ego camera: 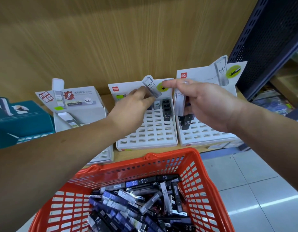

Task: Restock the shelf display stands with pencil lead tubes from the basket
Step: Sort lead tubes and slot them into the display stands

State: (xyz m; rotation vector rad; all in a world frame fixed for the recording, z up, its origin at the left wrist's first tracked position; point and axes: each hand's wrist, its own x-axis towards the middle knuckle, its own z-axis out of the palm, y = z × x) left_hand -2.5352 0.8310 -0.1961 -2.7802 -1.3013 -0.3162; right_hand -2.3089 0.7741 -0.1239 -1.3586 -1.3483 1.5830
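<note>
Basket (201, 168) cut off below; right hand (210, 106) half-hides held tubes (186, 121)

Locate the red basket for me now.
The red basket is at the bottom centre of the head view, in front of the shelf, directly below the middle display stand.

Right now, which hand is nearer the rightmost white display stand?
Right. The right hand hovers over the rightmost stand's left edge, holding tubes; the left hand is above the middle stand.

One red basket (163, 156); lead tubes (144, 203) inside it, heaped beyond counting. Two white slotted display stands: middle stand (150, 131), right stand (206, 131). One white carton (81, 104). One teal box (22, 121). Two hands: left hand (134, 106), right hand (210, 104).
</note>
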